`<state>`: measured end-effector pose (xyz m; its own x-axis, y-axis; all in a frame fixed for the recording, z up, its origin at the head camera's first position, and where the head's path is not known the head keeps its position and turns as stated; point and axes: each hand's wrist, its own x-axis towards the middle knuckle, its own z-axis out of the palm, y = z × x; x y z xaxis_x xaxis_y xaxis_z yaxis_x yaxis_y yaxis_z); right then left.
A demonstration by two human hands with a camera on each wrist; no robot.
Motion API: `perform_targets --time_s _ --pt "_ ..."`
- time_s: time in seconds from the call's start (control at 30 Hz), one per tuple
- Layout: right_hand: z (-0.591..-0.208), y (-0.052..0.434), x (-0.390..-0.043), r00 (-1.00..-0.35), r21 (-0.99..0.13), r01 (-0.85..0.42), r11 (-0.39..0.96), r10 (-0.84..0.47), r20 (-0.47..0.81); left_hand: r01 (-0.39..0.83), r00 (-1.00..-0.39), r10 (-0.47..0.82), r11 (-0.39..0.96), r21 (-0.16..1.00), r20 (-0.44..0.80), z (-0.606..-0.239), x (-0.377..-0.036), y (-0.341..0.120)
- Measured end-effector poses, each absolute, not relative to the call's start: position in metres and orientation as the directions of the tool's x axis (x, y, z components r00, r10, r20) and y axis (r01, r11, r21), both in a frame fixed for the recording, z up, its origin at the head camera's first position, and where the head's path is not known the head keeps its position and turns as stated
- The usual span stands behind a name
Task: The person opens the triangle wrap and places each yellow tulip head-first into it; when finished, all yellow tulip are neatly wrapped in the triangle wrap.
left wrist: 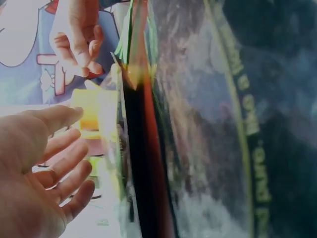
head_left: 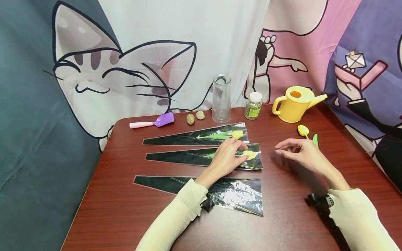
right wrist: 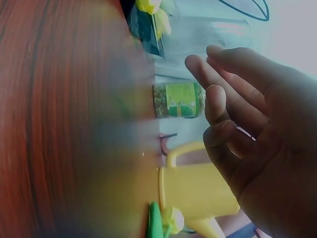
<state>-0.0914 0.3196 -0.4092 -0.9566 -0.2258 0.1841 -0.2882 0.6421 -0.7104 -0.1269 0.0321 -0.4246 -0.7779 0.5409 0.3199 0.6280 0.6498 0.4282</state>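
Narrow ends to my left, a dark upper sleeve, middle sleeve and lower sleeve lie across my reddish-brown counter. Along its far side, from left: a pink-handled purple scoop, a brown stone, a pale stone, a clear glass vase, a white-capped jar and a yellow watering can. A yellow tulip lies at right, just on my side of the can.

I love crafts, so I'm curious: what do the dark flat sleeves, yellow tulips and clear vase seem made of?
Sleeves: probably glossy plastic film, given the crinkled white glare. Tulips: perhaps artificial, smooth plastic or foam, judging by their even colour. Vase: transparent with highlights, glass or clear plastic.
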Motion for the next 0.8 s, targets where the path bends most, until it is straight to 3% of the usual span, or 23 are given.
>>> perform_targets --time_s 0.27,0.5,0.8 --pt "-0.411 0.34 -0.089 -0.96 -0.678 -0.28 0.68 -0.2 0.197 0.691 -0.717 0.64 0.602 0.4 0.275 -0.415 -0.105 0.019" --pt "-0.407 0.351 -0.08 -0.971 -0.677 -0.239 0.696 -0.157 0.182 0.706 -0.654 0.745 0.54 0.457 0.131 -0.417 -0.083 0.001" --pt "-0.402 0.367 -0.07 -0.977 -0.658 -0.173 0.733 -0.046 0.206 0.746 -0.599 0.799 0.529 0.404 0.06 -0.43 -0.071 -0.009"
